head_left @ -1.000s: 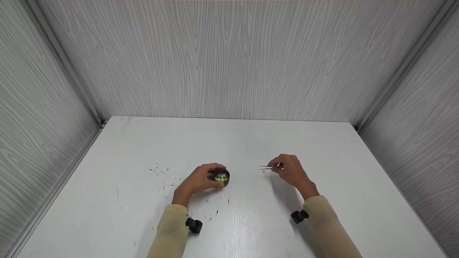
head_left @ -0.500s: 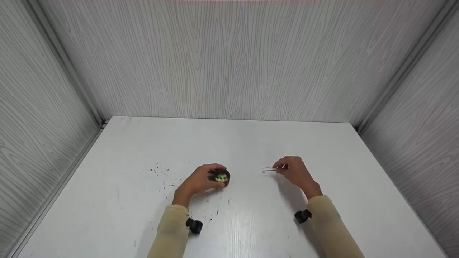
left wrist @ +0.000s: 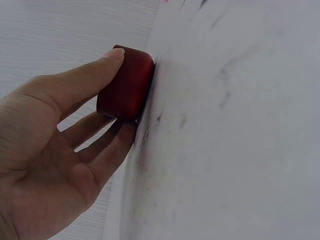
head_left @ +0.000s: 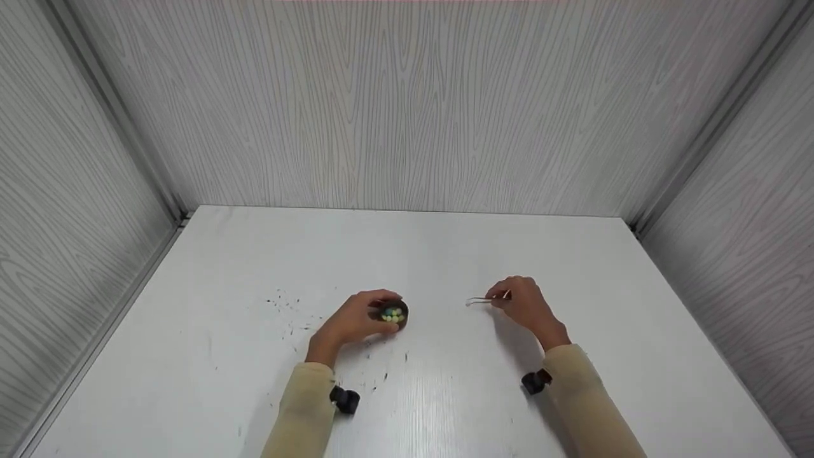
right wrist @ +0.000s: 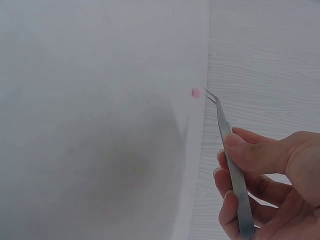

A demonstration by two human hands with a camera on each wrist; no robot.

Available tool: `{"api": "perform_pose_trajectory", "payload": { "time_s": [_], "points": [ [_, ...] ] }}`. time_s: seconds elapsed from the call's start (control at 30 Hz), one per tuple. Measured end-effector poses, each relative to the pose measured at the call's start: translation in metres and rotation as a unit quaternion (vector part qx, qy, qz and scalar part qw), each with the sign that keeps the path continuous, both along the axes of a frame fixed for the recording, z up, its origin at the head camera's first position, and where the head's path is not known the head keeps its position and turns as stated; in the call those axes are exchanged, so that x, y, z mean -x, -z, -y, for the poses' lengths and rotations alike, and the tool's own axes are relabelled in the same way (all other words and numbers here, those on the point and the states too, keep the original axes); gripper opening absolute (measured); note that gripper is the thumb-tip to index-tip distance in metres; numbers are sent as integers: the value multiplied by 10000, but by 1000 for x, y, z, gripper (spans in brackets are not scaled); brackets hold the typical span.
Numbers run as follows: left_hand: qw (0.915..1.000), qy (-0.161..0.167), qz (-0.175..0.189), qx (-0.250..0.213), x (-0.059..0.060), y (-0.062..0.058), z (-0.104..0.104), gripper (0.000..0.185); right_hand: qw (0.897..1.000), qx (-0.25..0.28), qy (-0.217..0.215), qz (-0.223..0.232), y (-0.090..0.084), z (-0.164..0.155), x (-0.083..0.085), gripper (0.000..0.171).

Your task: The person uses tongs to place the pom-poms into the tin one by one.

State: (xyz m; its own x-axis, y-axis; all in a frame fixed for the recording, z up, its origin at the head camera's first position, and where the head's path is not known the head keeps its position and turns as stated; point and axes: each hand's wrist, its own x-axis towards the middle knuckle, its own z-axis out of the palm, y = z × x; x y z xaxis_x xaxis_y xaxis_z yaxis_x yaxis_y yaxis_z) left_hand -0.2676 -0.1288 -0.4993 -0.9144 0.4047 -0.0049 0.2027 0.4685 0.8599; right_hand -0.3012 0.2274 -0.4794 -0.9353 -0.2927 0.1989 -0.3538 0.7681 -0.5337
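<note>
My left hand grips a small dark red cup by its sides, thumb on one side and fingers on the other, with its base at the table. Several yellow, green and blue beads lie inside the cup in the head view. Off to the right, my right hand pinches a pair of metal tweezers between thumb and fingers. Their bent tips point left, slightly apart, close to a small pink bead at the table surface.
Dark specks and scuffs mark the white table left of and below the cup. Grey wood-grain panels rise at the back and both sides. A small black wrist camera sits on each sleeve.
My right hand has shifted slightly right with the tweezers, and their tips have come closer together, near the bead. My left hand and the cup have stayed in place.
</note>
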Motion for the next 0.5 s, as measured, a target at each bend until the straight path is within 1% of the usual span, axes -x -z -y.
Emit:
{"api": "perform_pose_trajectory", "payload": {
  "time_s": [0.23, 0.5],
  "points": [
    [9999, 62, 7, -85, 0, 0, -1, 55, 9999, -26, 133, 50, -1, 2, -2, 16],
    [9999, 99, -35, -75, 1, 1, 1, 54, 9998, -49, 177, -61, 1, 4, -1, 16]
  ]
}}
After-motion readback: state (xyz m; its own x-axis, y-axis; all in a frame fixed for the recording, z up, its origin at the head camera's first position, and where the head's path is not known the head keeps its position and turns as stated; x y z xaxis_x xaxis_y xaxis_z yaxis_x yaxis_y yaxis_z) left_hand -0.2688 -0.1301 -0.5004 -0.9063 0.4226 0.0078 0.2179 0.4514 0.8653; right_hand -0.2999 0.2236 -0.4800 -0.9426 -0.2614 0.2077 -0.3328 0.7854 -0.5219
